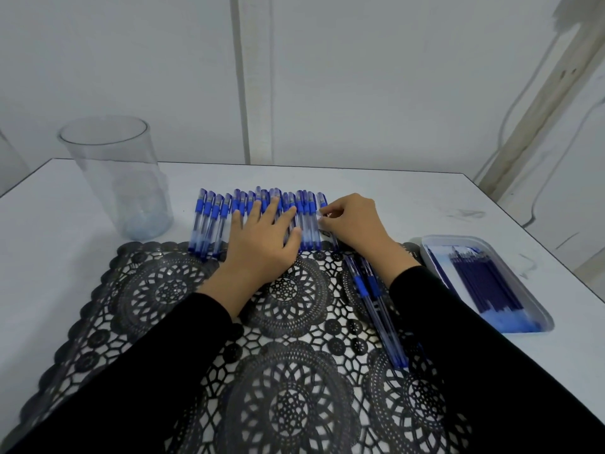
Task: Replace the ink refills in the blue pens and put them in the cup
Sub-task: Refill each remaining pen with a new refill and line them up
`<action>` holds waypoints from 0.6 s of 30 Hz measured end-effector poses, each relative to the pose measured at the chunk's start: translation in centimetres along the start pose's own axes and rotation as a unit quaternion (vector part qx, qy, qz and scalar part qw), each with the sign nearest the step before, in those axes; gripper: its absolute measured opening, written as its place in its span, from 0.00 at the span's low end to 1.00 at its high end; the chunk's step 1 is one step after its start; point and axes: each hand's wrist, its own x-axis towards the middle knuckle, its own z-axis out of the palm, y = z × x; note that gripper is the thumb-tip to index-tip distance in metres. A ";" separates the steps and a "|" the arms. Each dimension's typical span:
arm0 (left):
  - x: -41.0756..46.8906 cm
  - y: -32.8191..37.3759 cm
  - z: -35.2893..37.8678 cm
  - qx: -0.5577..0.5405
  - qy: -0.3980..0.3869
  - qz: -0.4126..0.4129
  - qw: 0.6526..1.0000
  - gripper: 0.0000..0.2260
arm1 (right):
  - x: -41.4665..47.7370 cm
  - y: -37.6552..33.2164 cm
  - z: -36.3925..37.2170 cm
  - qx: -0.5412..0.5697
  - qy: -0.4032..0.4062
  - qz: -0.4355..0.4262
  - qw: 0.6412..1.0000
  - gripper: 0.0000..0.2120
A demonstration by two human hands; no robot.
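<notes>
Clear cup (118,178) stands empty — tray (537,309) holds refills (484,283).

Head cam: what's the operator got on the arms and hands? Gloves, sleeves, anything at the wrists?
No gloves: left hand and right hand are bare. Long plain black sleeves, left sleeve and right sleeve, end at the wrists. No rings, watch or markings visible.

clear plastic cup (118,181), lacy mat (284,355)
</notes>
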 end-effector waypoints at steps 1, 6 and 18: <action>0.0 0.0 0.0 -0.002 0.000 0.000 1.000 0.25 | 0.0 0.0 0.0 0.003 0.003 0.005 1.000 0.10; -0.5 0.0 -0.7 -0.048 0.062 0.031 0.996 0.23 | -1.1 -0.6 -0.3 0.060 0.040 0.017 0.997 0.09; -6.4 1.0 -3.4 -0.487 0.179 0.041 0.854 0.18 | -9.5 -5.4 -0.4 0.406 0.036 0.031 0.913 0.08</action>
